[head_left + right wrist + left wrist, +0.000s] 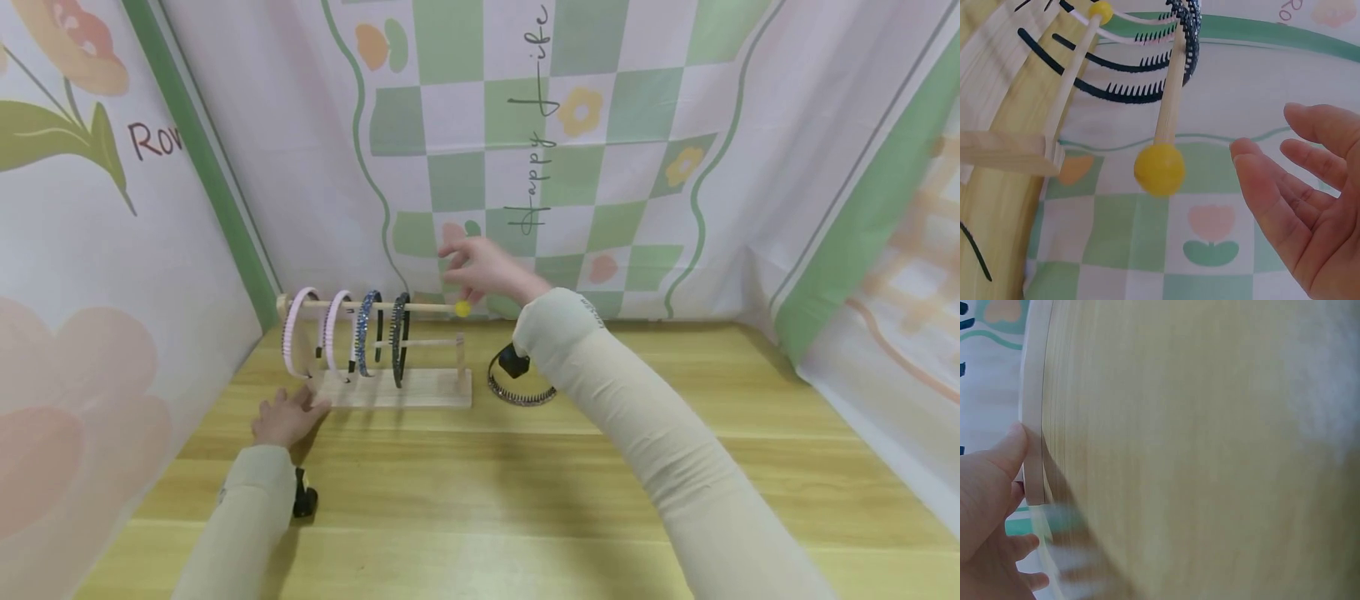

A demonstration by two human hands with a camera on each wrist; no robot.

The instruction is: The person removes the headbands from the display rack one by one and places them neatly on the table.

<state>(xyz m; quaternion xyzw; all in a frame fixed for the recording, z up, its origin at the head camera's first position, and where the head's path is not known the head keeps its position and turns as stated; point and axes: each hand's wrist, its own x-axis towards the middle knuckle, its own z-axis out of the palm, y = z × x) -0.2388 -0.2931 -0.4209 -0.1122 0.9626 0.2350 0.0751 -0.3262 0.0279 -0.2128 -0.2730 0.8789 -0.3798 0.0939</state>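
Note:
A wooden headband stand sits on the table with several headbands hung along its upper rod: two pink ones, a sparkly blue one and a black one. My left hand holds the left end of the stand's base, thumb on its edge in the left wrist view. Above the rod's yellow end ball hovers my right hand, its fingers loosely bent with nothing between them. Another headband, dark and toothed, lies on the table right of the stand, partly hidden by the right wrist.
The wood-grain table runs back to a green-and-white checked curtain close behind the stand. A printed cloth wall borders the left side, and another curtain the right. A lower rod with its own yellow ball shows in the right wrist view.

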